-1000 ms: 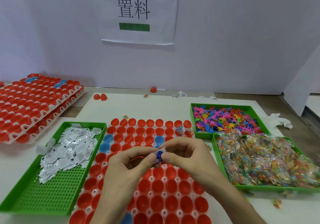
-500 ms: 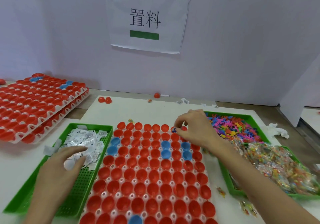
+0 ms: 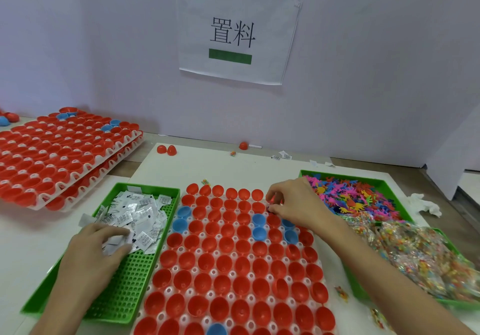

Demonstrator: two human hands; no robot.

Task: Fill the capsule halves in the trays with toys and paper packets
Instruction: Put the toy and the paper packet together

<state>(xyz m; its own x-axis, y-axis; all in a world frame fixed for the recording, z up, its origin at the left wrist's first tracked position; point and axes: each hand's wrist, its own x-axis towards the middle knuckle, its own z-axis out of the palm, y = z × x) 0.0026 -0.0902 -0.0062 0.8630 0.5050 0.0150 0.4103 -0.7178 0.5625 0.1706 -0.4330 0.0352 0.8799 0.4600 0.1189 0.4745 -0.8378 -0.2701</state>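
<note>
Left of the tray [image 3: 168, 289], the left hand [image 3: 96, 253] grips packets [image 3: 135, 210], empty halves [image 3: 228, 259] just rightward. The right hand [image 3: 294, 205] pinches a toy [image 3: 269, 208] farther back.

Capsule halves [image 3: 226, 264]: smooth, glossy moulded plastic in red, a few in blue, highlights on the rims. White tray [image 3: 213, 272] under them: thin plastic, slight sheen. Stacked trays [image 3: 65, 153] on the left: same plastic, same finish. Green trays [image 3: 130, 282]: stiff plastic, semi-gloss, floor perforated in a grid. Paper packets [image 3: 137, 212]: white printed paper, mostly matt, some creased. Toys [image 3: 350, 197]: small flat plastic shapes in bright colours, finish too fine to judge. Bags [image 3: 415, 251]: clear crinkled film, very shiny. Sign [image 3: 233, 33]: plain matt paper, one corner curled. Table top [image 3: 233, 168]: smooth matt white. Strip behind it [image 3: 363, 163]: wood-look, matt. Tissue [image 3: 426, 205]: soft crumpled paper.
</note>
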